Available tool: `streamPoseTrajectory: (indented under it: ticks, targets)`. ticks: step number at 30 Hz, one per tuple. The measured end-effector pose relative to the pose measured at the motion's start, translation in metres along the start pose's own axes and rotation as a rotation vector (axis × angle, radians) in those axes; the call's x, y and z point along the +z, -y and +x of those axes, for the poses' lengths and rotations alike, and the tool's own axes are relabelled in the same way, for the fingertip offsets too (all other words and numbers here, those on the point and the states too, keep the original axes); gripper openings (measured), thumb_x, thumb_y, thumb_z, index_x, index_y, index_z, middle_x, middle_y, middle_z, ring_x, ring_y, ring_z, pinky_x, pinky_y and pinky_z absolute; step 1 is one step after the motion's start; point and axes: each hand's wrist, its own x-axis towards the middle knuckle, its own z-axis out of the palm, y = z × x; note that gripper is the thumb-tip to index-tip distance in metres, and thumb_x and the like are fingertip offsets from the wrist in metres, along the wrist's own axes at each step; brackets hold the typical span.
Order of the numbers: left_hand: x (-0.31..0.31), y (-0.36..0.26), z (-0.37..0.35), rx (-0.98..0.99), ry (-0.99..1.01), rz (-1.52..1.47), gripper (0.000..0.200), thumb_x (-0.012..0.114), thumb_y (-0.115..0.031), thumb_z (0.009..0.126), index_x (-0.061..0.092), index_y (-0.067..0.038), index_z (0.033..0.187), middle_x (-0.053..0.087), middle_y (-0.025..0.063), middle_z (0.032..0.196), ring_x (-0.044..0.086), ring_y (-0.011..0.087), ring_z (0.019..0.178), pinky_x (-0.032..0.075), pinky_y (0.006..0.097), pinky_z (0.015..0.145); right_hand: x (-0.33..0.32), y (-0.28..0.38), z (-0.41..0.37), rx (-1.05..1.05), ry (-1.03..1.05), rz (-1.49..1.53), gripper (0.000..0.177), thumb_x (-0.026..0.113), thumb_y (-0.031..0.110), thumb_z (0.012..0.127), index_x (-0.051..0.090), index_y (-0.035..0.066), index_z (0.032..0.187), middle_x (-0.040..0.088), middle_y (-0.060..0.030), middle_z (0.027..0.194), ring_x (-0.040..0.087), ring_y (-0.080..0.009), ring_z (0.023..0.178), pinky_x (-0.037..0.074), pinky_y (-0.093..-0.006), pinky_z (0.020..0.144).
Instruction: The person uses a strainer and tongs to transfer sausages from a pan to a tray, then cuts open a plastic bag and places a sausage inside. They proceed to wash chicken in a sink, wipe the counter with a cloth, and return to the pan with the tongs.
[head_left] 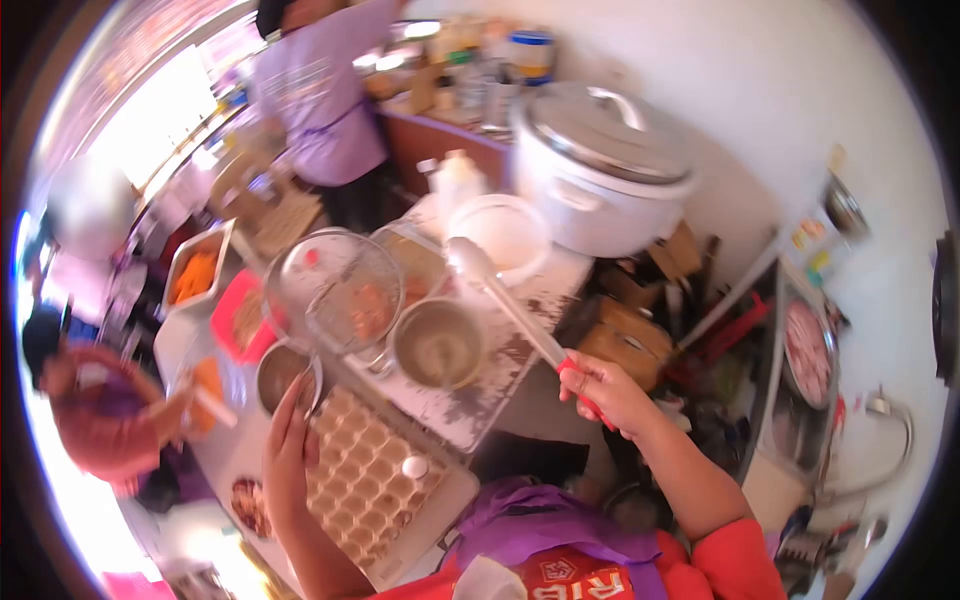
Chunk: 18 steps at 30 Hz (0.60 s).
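Spoon [525,321] is gripped in closed right hand [598,388]; bowl [277,373] is overlapped by left hand [290,445], fingers straight, hold unclear; spoon is best kept steady, clear of pot [408,345]

Bright, glare from left window [170,105] — blown out, fisheye bend, black corners, blur

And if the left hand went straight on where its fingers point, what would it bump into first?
The left hand would probably meet the small metal bowl first. Its fingers overlap the bowl in this view, but depth is unclear: they could be touching it or just above it.
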Motion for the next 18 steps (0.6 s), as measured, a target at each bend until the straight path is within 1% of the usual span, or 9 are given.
streamPoseTrajectory:
  ticks: [4, 6, 7, 8, 9, 10, 12, 14, 18]
  targets:
    - [0.039, -0.010, -0.016, 0.036, 0.170, -0.261, 0.047, 0.041, -0.013, 0.096, 0.029, -0.002, 0.139, 0.031, -0.0065, 0.059, 0.030, 0.0018, 0.048, 0.023, 0.0147, 0.041, -0.038, -0.001, -0.090, -0.084, -0.085, 0.213, 0.054, 0.057, 0.027, 0.090, 0.036, 0.005, 0.135, 0.053, -0.0022, 0.081, 0.037, -0.0034, 0.053, 0.035, -0.0186, 0.048]
    - [0.076, -0.007, -0.009, 0.142, 0.196, -0.275, 0.046, 0.039, -0.014, 0.097, 0.028, -0.005, 0.140, 0.031, -0.0059, 0.059, 0.026, 0.0007, 0.044, 0.022, 0.0140, 0.037, -0.052, -0.020, -0.136, -0.186, -0.286, 0.170, 0.055, 0.057, 0.032, 0.089, 0.039, 0.006, 0.134, 0.055, -0.0029, 0.081, 0.042, -0.0062, 0.054, 0.037, -0.0213, 0.049]
    - [0.099, -0.038, -0.014, 0.289, 0.524, -0.206, 0.052, 0.049, -0.023, 0.093, 0.032, -0.006, 0.140, 0.035, -0.0025, 0.060, 0.032, 0.0054, 0.048, 0.027, 0.0191, 0.041, -0.057, -0.030, -0.163, -0.228, -0.405, 0.140, 0.055, 0.056, 0.034, 0.089, 0.040, 0.006, 0.134, 0.056, -0.0033, 0.081, 0.045, -0.0076, 0.054, 0.038, -0.0226, 0.049]
    - [0.117, -0.038, -0.016, 0.307, 0.566, -0.038, 0.049, 0.048, -0.024, 0.094, 0.036, -0.004, 0.137, 0.035, -0.0025, 0.062, 0.033, 0.0055, 0.050, 0.028, 0.0182, 0.042, -0.060, -0.038, -0.192, -0.302, -0.570, -0.016, 0.055, 0.056, 0.035, 0.089, 0.041, 0.006, 0.133, 0.058, -0.0047, 0.082, 0.048, -0.0102, 0.056, 0.040, -0.0253, 0.052]
    - [0.144, -0.047, -0.022, 0.107, 0.570, -0.255, 0.042, 0.043, -0.018, 0.096, 0.039, -0.004, 0.135, 0.037, -0.0014, 0.061, 0.034, 0.0067, 0.049, 0.028, 0.0188, 0.042, -0.060, -0.045, -0.220, -0.342, -0.734, -0.184, 0.055, 0.056, 0.035, 0.089, 0.041, 0.005, 0.133, 0.059, -0.0062, 0.082, 0.052, -0.0128, 0.059, 0.042, -0.0279, 0.055]
    - [0.160, -0.035, -0.002, 0.606, 0.690, 0.109, 0.043, 0.043, -0.018, 0.096, 0.037, -0.004, 0.136, 0.039, -0.0009, 0.061, 0.035, 0.0069, 0.048, 0.029, 0.0191, 0.041, -0.057, -0.054, -0.253, -0.348, -0.883, -0.363, 0.055, 0.056, 0.036, 0.088, 0.042, 0.005, 0.132, 0.060, -0.0076, 0.083, 0.055, -0.0155, 0.062, 0.045, -0.0306, 0.059]
    - [0.213, -0.033, 0.008, 0.817, 1.008, 0.131, 0.046, 0.044, -0.020, 0.096, 0.032, -0.004, 0.137, 0.040, 0.0001, 0.061, 0.036, 0.0072, 0.048, 0.030, 0.0195, 0.041, -0.033, -0.047, -0.331, -0.066, -1.100, -0.397, 0.055, 0.055, 0.037, 0.088, 0.043, 0.004, 0.131, 0.062, -0.0103, 0.085, 0.059, -0.0197, 0.069, 0.046, -0.0344, 0.066]
    - [0.267, -0.056, -0.036, 0.000, 1.400, -0.314, 0.051, 0.046, -0.024, 0.096, 0.028, -0.005, 0.139, 0.042, 0.0008, 0.063, 0.036, 0.0071, 0.047, 0.031, 0.0198, 0.040, -0.005, -0.074, -0.391, 0.006, -1.351, -0.509, 0.054, 0.056, 0.036, 0.088, 0.044, 0.005, 0.130, 0.064, -0.0132, 0.084, 0.063, -0.0202, 0.074, 0.047, -0.0343, 0.067]
    - [0.345, -0.085, -0.119, -0.036, 1.624, -0.170, 0.056, 0.049, -0.025, 0.094, 0.026, -0.002, 0.140, 0.038, -0.0018, 0.059, 0.034, 0.0050, 0.048, 0.030, 0.0181, 0.042, 0.086, -0.052, -0.494, 0.443, -1.835, -0.361, 0.047, 0.063, 0.023, 0.084, 0.049, 0.005, 0.125, 0.062, -0.0127, 0.076, 0.063, -0.0160, 0.071, 0.048, -0.0310, 0.065]
